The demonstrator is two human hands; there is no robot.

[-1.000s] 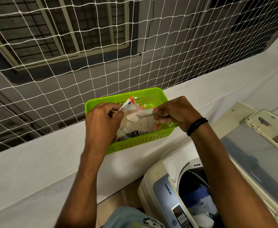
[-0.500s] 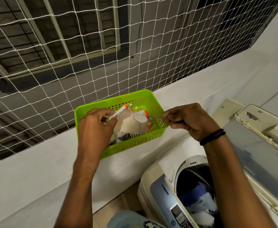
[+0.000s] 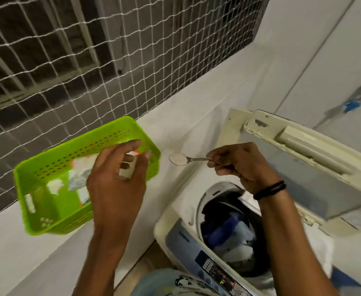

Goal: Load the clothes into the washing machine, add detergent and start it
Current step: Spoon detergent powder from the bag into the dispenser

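Detergent step: a full spoon is held between the basket and the open drum.

The right hand pinches the handle of the spoon; its bowl carries white powder, just beyond the washing machine, where the clothes already lie in the drum. The left hand hovers over the green basket with fingers spread and loose, holding nothing. Next, I judge, the spoon must travel level toward the drum, then tip. The detergent packet is blurred, and the control panel is cut off at the near edge.
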